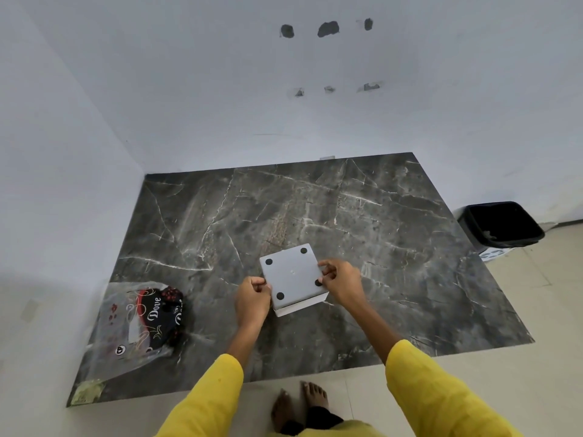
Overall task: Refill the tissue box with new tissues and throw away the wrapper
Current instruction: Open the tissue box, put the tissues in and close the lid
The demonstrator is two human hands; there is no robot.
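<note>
A crumpled wrapper (142, 320) is seen near the table's (394, 263) left edge, a bin (501, 227) beyond its right edge. Mid-table, the tissue box (291, 274) is held upside down, feet upward, pinched by the left hand (252, 301) and right hand (342, 283).

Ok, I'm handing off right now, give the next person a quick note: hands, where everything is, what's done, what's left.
Left hand: pinching the near-left edge of the tissue box.
Right hand: pinching its right edge.
The box sits upside down on the dark marble table, grey base with four black pads facing up.
The wrapper, a printed plastic pack, lies at the table's left side; it looks slack, though I cannot tell if tissues remain inside.
The black bin stands on the floor beyond the table's right edge.
Done: box flipped over. Whether it is refilled cannot be seen.
Left: finish the base, turn the box upright, bin the wrapper.
</note>
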